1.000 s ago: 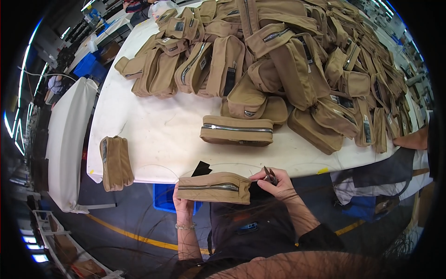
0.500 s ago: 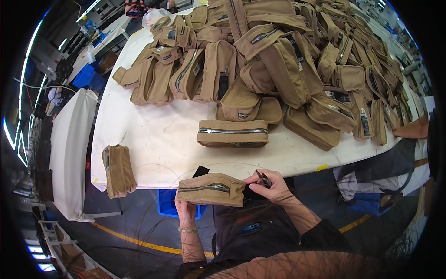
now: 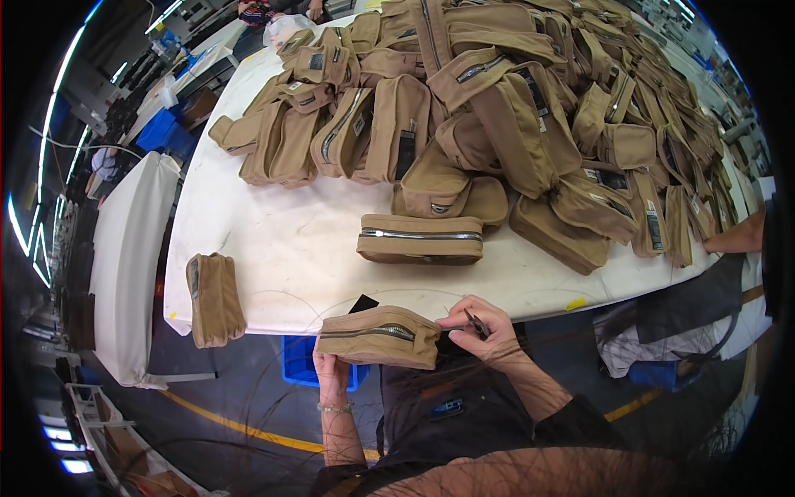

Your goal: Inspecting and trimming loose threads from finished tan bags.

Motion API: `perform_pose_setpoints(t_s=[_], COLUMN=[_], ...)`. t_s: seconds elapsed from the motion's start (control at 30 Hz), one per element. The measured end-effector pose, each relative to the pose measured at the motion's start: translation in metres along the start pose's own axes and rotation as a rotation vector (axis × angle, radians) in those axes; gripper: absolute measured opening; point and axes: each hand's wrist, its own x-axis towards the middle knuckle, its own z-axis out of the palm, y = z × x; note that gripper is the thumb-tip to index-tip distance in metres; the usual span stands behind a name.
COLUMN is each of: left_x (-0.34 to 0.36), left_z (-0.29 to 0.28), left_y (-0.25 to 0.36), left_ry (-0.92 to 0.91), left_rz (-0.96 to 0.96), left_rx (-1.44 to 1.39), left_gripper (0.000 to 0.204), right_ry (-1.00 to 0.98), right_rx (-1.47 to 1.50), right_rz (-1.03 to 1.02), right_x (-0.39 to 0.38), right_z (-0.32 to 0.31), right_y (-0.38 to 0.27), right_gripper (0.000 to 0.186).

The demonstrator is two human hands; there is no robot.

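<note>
My left hand point(image 3: 331, 373) grips a khaki zippered pouch point(image 3: 373, 335) at its left end, just off the table's front edge; its fingers are partly under the pouch. My right hand point(image 3: 489, 331) is curled round small dark snips point(image 3: 476, 325), with thumb and fingertips at the pouch's right end. Whether they pinch a thread there is too small to tell. A small black piece point(image 3: 364, 303) shows behind the held pouch. On the white table point(image 3: 265, 232), another pouch point(image 3: 418, 240) lies zipper toward me and one more point(image 3: 214, 300) rests at the left front corner.
A heap of khaki pouches point(image 3: 530, 124) covers the back and right of the table. Someone's arm point(image 3: 733, 242) reaches in at the right. A blue bin point(image 3: 300, 370) sits below the front edge, a white-covered stand point(image 3: 128, 265) at left. Another person point(image 3: 315, 8) is at the back.
The view has shifted a little. The held pouch is slightly tilted compared with a second ago, and my right fingers and the snips have changed angle slightly at its end.
</note>
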Motion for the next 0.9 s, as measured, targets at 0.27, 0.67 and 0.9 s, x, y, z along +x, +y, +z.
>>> perform_pose_setpoints(t_s=[0.27, 0.67, 0.9], left_x=[-0.014, 0.036, 0.009], left_z=[-0.023, 0.128, 0.177], left_y=[-0.014, 0.044, 0.123], left_ry=[0.026, 0.15, -0.409], left_rz=[-0.083, 0.465, 0.601], left_rx=[0.009, 0.757, 1.106], left_gripper=[0.055, 0.042, 0.033], right_ry=[-0.025, 0.072, 0.051], right_rx=[-0.254, -0.109, -0.087], right_rz=[-0.1, -0.156, -0.09], right_x=[0.001, 0.011, 0.01], right_z=[0.01, 0.039, 0.045], right_y=[-0.025, -0.036, -0.038], right_gripper=[0.041, 0.014, 0.015])
